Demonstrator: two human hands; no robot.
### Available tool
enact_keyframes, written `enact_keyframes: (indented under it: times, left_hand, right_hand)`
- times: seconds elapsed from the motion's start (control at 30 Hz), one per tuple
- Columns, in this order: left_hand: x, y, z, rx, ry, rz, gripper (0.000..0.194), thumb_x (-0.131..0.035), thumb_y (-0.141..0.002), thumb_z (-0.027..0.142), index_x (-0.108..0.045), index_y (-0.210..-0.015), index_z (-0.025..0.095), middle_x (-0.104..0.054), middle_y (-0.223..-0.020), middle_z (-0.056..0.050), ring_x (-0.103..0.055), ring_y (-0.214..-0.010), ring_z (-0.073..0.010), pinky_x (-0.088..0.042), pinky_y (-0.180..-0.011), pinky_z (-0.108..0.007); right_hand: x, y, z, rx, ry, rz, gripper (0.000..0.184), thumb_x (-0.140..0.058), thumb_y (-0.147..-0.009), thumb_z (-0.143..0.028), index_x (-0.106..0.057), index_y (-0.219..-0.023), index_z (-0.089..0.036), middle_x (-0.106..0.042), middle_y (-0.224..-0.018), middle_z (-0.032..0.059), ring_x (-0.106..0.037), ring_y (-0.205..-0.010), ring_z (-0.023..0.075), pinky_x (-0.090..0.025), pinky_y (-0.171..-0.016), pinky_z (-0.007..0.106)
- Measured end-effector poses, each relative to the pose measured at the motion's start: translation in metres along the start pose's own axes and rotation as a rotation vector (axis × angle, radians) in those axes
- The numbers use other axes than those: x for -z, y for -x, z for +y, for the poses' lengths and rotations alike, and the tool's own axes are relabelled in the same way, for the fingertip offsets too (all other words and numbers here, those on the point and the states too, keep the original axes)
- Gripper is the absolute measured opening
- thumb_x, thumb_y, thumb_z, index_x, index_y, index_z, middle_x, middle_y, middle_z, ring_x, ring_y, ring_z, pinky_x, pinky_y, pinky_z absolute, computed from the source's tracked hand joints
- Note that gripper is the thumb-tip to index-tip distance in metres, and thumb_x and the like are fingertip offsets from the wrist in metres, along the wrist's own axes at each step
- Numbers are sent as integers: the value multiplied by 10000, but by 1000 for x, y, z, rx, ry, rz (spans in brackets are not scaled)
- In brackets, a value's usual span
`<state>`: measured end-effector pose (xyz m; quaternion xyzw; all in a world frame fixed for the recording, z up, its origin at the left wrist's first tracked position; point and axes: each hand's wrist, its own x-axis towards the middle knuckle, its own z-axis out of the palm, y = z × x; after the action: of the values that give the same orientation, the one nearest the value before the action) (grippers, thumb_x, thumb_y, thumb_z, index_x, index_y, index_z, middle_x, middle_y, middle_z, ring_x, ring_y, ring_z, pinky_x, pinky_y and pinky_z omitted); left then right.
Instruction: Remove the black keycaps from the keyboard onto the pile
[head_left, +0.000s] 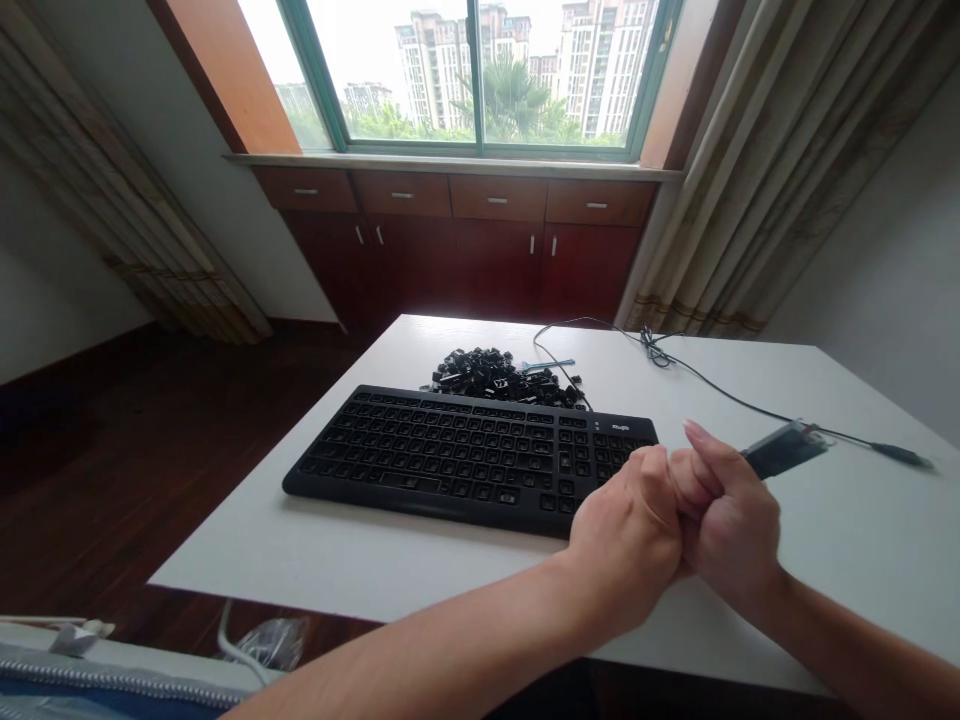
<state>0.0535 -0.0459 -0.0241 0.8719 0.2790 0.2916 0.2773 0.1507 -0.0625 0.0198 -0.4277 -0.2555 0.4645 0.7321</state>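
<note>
A black keyboard (450,450) with its keycaps off lies on the white table (315,555), showing rows of bare key sockets. My left hand (630,520) is closed over the keyboard's right end and pressed against my right hand (731,520). The right hand's fingers are curled in and its thumb points up. Whatever the two hands grip between them is hidden. Just beyond the right hand shows a dark flat object (787,450) with a ragged light end; whether it is held or lies on the table, I cannot tell.
Loose black keycaps (495,378) lie heaped behind the keyboard, beside a thin blue tool (549,364). A black cable (720,385) with a tied bundle crosses the table to a plug (900,455) at the right. Red cabinets (465,260) stand under the window.
</note>
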Motion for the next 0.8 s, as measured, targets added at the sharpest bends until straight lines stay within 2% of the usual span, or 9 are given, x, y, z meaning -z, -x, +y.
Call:
enact_keyframes:
  times: [0.37, 0.47, 0.53, 0.6, 0.67, 0.8]
  left_hand:
    - [1, 0, 1, 41, -3, -37, 660, -694, -821, 305, -255, -1302, 190, -573, -1217, -132, -649, -1041, -308, -600, -827, -443]
    - [0, 0, 1, 21, -2, -11, 648, -711, -842, 377, -279, -1286, 188, -587, -1219, -134, -645, -1073, -310, -602, -844, -449]
    - [1, 0, 2, -20, -35, 9, 575, -681, -883, 416, -315, -1267, 195, -597, -1214, -123, -631, -1127, -302, -591, -907, -450]
    - [2, -1, 3, -65, -78, 22, 514, -651, -912, 391, -342, -1273, 193, -595, -1227, -117, -608, -1185, -293, -565, -985, -443]
    - [4, -1, 4, -75, -100, 30, 534, -666, -900, 362, -349, -1288, 176, -591, -1231, -124, -607, -1182, -294, -560, -1002, -438]
    - [4, -2, 4, -71, -97, 30, 640, -741, -850, 403, -340, -1273, 141, -592, -1194, -143, -629, -1108, -303, -590, -942, -442]
  right_hand:
    - [0, 2, -3, -17, -16, 10, 616, -690, -865, -303, -243, -454, -202, -235, -421, -48, -239, -408, 84, -328, -442, 315]
    - [-2, 4, -12, 73, -9, -86, 612, -640, -909, -323, -230, -474, -193, -200, -414, -51, -222, -389, 81, -294, -412, 301]
    - [-7, 5, -18, 187, -17, -204, 597, -606, -931, -361, -240, -492, -190, -205, -407, -53, -225, -375, 83, -295, -408, 300]
    - [-12, 4, -21, 283, -20, -249, 580, -598, -940, -311, -257, -489, -180, -215, -416, -57, -226, -365, 65, -255, -397, 280]
    - [-14, 2, -23, 209, 8, -296, 573, -581, -950, -301, -265, -489, -180, -232, -428, -53, -256, -376, 65, -273, -416, 279]
    - [-11, -6, -24, 128, -47, -274, 587, -590, -916, -293, -210, -485, -176, -179, -406, -50, -205, -378, 72, -235, -404, 291]
